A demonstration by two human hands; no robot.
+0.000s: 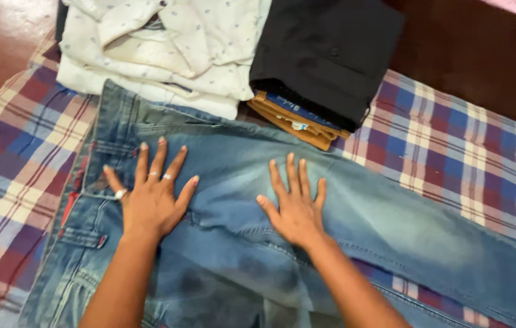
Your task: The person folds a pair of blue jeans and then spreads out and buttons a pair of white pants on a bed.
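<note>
While folded clothes (209, 48) sit stacked beyond, your left hand (152, 197) and right hand (296, 209) press flat, fingers spread, on blue jeans (391, 225) over a plaid blanket (452, 146).

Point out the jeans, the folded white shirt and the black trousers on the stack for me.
Jeans (391, 225), head view, on the faded leg.
White shirt (167, 54), head view, on the folded front.
Black trousers (325, 54), head view, on the top fold of the stack.

Folded shirt stack (167, 48) and trouser stack (322, 61) block far side; checked blanket (452, 146) right free.
</note>
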